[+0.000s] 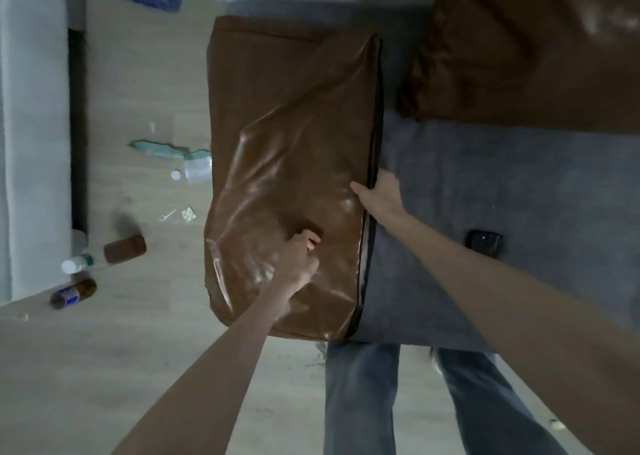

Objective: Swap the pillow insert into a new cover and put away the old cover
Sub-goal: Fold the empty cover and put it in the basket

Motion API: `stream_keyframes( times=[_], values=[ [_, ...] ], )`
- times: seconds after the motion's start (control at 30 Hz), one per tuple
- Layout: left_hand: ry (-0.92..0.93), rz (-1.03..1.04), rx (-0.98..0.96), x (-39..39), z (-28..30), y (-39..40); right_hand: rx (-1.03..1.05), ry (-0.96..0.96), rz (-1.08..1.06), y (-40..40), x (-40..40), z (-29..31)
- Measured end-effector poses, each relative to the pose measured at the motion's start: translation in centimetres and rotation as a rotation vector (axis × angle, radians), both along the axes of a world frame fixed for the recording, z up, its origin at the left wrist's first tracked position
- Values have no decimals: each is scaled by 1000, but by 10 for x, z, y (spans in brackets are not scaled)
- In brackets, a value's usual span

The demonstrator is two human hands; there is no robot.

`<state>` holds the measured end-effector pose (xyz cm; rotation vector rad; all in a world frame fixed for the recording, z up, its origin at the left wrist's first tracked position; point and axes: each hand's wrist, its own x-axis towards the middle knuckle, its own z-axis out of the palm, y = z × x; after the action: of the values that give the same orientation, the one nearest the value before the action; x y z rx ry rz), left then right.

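1. The pillow (291, 177), in a glossy brown cover, stands on edge at the sofa's (502, 191) left rim, filling the frame's centre; its dark zipper edge (374, 164) faces 3 o'clock.
2. The left hand (299, 257) is clenched on a pinch of cover near 6 o'clock of the pillow face. The right hand (379, 195) grasps the zipper edge, thumb on the face and fingers behind.
3. The step looks like work at the zipper seam, either opening or closing it. I cannot tell which, nor whether this cover is the old or the new one.
4. Next move likely calls for finding the slider along the seam while the left hand keeps the cover taut.
5. Around: another brown cushion (519, 49) at 1 o'clock, a dark phone (485, 241) on the sofa at 3 o'clock, bottles (100, 257) and litter on the floor (145, 84) at 9 o'clock.
6. The person's legs (360, 395) stand against the sofa; nothing blocks the seam.
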<state>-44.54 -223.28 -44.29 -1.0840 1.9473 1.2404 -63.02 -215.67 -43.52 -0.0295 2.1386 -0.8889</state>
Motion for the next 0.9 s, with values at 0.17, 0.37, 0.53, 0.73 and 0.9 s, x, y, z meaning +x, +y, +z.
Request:
stream_keyframes(
  times=[0.17,0.37,0.53,0.73,0.9],
  values=[
    [238,-145,-90,-36,57,26,-188,186,-13,42,-14,77],
    [451,-205,-63,-74,98,76,-118,195,-66,169,-91,145],
    [522,-136,-119,-91,92,121,117,366,-132,289,-142,146],
    [193,369,-31,-74,42,162,262,81,-115,383,-159,84],
    [-126,690,46,-68,-13,160,269,-54,-65,417,-165,42]
  ],
)
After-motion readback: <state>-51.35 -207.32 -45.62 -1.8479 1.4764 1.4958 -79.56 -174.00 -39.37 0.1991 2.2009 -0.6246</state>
